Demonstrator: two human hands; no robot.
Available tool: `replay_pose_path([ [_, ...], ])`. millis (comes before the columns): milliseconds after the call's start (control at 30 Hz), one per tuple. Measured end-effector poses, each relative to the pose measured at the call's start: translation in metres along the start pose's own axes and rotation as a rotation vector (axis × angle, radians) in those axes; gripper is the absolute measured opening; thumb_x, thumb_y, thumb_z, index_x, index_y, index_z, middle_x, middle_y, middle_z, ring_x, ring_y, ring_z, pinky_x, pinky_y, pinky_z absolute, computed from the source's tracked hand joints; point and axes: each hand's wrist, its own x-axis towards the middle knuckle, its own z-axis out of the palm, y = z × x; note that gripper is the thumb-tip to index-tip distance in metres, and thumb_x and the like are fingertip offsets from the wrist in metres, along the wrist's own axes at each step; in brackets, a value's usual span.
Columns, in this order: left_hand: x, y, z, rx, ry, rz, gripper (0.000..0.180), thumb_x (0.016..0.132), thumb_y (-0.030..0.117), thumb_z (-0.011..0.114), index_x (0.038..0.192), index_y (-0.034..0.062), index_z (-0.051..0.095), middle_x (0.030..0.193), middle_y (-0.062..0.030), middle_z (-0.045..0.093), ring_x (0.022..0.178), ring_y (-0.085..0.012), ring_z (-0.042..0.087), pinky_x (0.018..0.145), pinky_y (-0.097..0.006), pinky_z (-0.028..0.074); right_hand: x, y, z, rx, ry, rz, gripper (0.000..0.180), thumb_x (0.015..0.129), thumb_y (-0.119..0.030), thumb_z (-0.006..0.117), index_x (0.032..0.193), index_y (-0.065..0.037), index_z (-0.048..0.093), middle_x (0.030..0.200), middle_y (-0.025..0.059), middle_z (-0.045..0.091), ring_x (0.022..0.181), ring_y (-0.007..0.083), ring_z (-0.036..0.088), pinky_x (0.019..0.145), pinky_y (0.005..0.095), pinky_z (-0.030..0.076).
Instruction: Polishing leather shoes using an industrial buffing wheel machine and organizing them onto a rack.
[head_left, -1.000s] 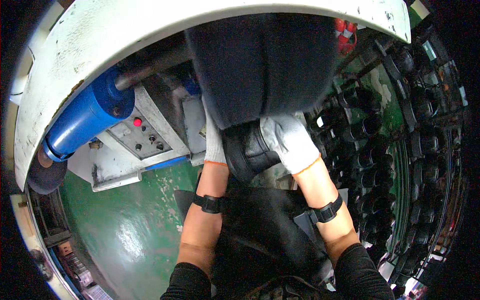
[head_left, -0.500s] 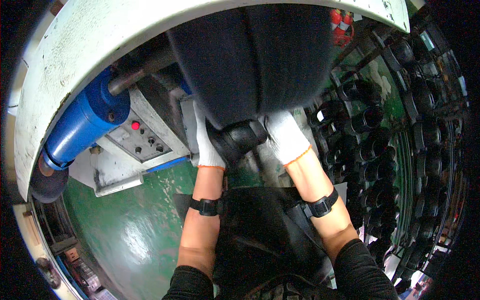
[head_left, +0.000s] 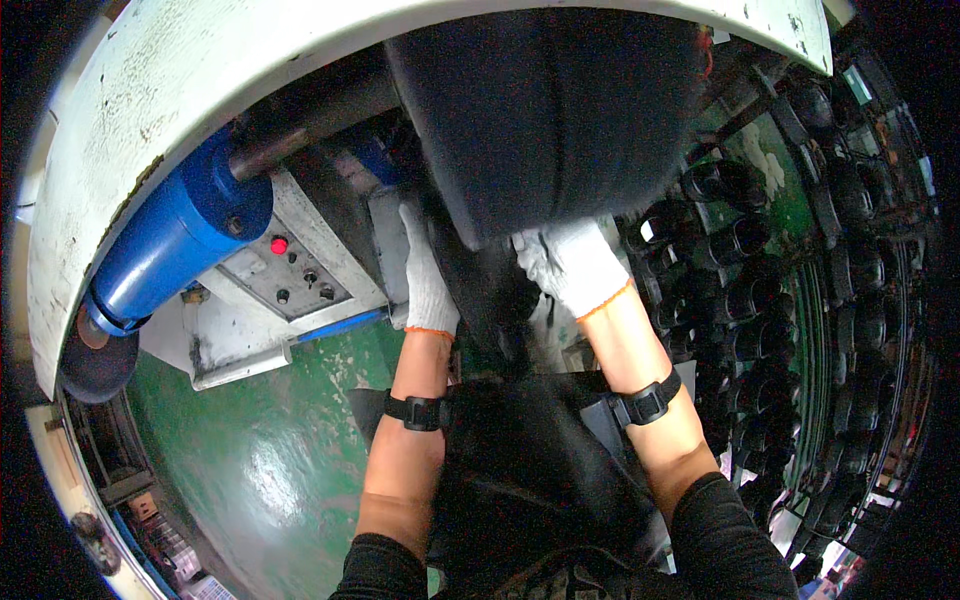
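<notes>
A large dark wheel fills the upper middle under a white machine hood. Just below its lower face, a black shoe-like piece is between my gloved hands; it is dark and partly blurred, so its full shape is hard to make out. My left hand, in a white knit glove, lies along the left side of the piece, its fingertips partly hidden. On the other side my right hand, gloved alike, has its fingers bent in against the piece, close beneath the wheel.
On the left, a blue cylindrical motor housing sits beside a control panel with a red button. Racks of several black shoe-like pieces line the right. A black apron hangs below my hands, over a green floor.
The round black end of the piece, visible between my hands before, has turned out of sight. My right fingers have come into clearer view, and the wheel appears shifted slightly right.
</notes>
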Motion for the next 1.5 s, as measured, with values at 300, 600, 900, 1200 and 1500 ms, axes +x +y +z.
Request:
replay_pose_path([
  [300, -0.015, 0.005, 0.027, -0.029, -0.079, -0.155, 0.061, 0.095, 0.052, 0.035, 0.135, 0.0067, 0.04, 0.131, -0.0116, 0.049, 0.117, -0.0278, 0.05, 0.1, -0.038, 0.039, -0.002, 0.016, 0.005, -0.024, 0.043, -0.01, 0.026, 0.087, -0.013, 0.042, 0.109, -0.004, 0.054, 0.106, 0.0198, 0.059, 0.092, 0.0352, 0.058, 0.083, 0.0405, 0.049],
  [600, -0.029, 0.018, 0.029, 0.894, -0.488, 0.168, 0.044, 0.092, 0.037, 0.043, 0.125, 0.0077, 0.051, 0.122, -0.0105, 0.057, 0.113, -0.0252, 0.054, 0.099, -0.037, 0.04, -0.004, 0.019, -0.019, 0.343, -0.002, 0.222, 0.04, 0.081, 0.001, 0.05, 0.12, 0.0, 0.052, 0.126, 0.0215, 0.05, 0.119, 0.0395, 0.043, 0.105, 0.0402, 0.034],
  [900, -0.042, 0.021, 0.048, 1.714, -0.656, 1.043, 0.034, 0.091, 0.027, 0.048, 0.118, 0.011, 0.06, 0.12, -0.0077, 0.061, 0.114, -0.022, 0.055, 0.101, -0.037, 0.038, -0.01, 0.044, -0.056, 0.461, -0.138, 0.28, 0.039, 0.081, -0.008, 0.05, 0.119, 0.003, 0.052, 0.122, 0.0267, 0.051, 0.115, 0.044, 0.044, 0.102, 0.0434, 0.035],
  [1200, -0.014, -0.028, 0.047, 1.116, -0.632, 0.311, 0.055, 0.088, 0.042, 0.051, 0.132, 0.0079, 0.047, 0.138, -0.0117, 0.044, 0.128, -0.0257, 0.041, 0.109, -0.034, 0.028, -0.014, 0.063, -0.058, 1.433, 0.03, 0.781, 0.027, 0.082, -0.005, 0.05, 0.107, -0.002, 0.059, 0.104, 0.0166, 0.062, 0.093, 0.0301, 0.059, 0.085, 0.0315, 0.045],
  [1500, 0.014, -0.051, 0.023, -0.326, -0.471, -0.289, 0.054, 0.096, 0.041, 0.033, 0.139, 0.0087, 0.034, 0.141, -0.0131, 0.039, 0.126, -0.0317, 0.041, 0.109, -0.047, 0.03, -0.038, 0.066, -0.059, 1.139, -0.248, 0.296, 0.024, 0.084, -0.01, 0.052, 0.099, -0.004, 0.069, 0.101, 0.0134, 0.068, 0.089, 0.0272, 0.064, 0.086, 0.0344, 0.046],
])
